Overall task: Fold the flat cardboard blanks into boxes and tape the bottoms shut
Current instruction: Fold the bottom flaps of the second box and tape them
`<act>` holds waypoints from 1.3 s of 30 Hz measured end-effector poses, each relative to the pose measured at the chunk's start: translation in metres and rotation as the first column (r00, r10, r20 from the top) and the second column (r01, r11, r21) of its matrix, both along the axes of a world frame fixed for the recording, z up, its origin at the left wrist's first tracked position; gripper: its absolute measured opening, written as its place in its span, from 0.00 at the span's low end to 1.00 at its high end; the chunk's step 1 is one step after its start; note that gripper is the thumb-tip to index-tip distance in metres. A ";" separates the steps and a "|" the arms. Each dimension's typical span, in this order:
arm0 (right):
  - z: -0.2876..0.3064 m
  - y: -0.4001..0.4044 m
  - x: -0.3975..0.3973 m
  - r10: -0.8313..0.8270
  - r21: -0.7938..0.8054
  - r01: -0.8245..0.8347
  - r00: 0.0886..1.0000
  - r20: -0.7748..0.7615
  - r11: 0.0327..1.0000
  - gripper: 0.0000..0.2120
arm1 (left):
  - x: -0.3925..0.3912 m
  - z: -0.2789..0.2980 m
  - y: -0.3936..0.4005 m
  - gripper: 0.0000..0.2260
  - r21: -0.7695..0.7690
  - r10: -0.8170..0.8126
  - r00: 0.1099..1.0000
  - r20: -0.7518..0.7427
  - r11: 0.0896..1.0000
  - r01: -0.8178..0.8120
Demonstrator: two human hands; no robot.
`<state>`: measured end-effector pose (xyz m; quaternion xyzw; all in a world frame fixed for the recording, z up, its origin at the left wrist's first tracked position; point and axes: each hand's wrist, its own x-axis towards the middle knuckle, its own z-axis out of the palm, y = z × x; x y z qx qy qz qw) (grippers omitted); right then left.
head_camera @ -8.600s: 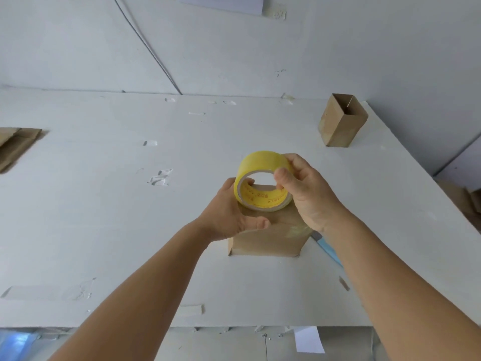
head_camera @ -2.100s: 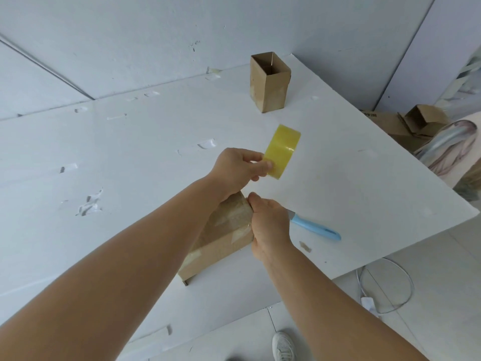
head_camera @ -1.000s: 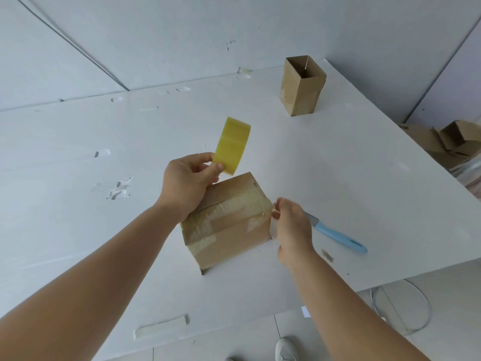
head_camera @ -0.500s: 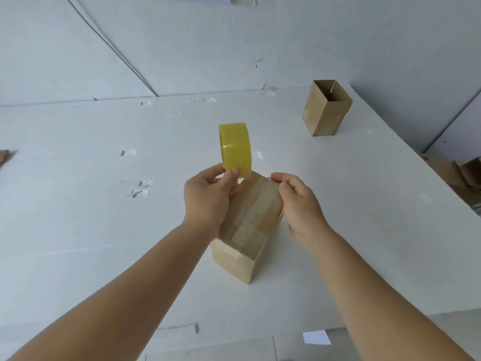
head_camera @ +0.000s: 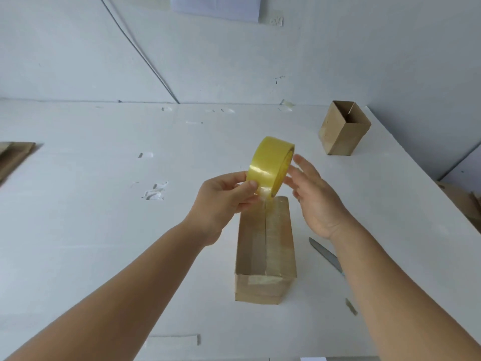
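Note:
A brown cardboard box (head_camera: 264, 252) stands on the white table (head_camera: 91, 230) with its taped bottom facing up; clear tape runs along its middle seam and over the near end. My left hand (head_camera: 223, 198) pinches a yellow tape roll (head_camera: 270, 165) just above the box's far end. A short strip of tape hangs from the roll down to the box. My right hand (head_camera: 316, 198) hovers beside the roll with straight, spread fingers and holds nothing.
A finished open-topped box (head_camera: 343, 128) stands at the table's far right. A knife (head_camera: 326, 256) lies right of the box, partly under my right forearm. Flat cardboard blanks (head_camera: 13, 158) lie at the left edge. More cardboard (head_camera: 466, 201) sits beyond the table's right edge.
The box now stands square to me with the seam pointing away. My right hand has let go of the box and risen beside the roll. The roll has tilted to the right.

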<state>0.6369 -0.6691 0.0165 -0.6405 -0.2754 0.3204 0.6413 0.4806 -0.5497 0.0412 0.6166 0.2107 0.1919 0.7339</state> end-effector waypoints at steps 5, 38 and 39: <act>0.035 -0.012 -0.001 0.087 0.204 -0.066 0.991 -0.099 0.977 0.40 | 0.006 0.013 0.008 0.08 -0.010 -0.187 0.980 -0.068 0.982 0.187; 0.064 -0.041 0.018 -0.223 -0.026 0.253 0.892 0.392 0.967 0.05 | 0.012 0.023 0.034 0.08 0.203 0.144 0.930 -0.338 0.976 -0.077; 0.062 -0.043 0.020 -0.203 -0.077 0.263 0.871 0.448 0.962 0.05 | 0.012 0.022 0.036 0.08 0.214 0.141 0.925 -0.352 0.974 -0.067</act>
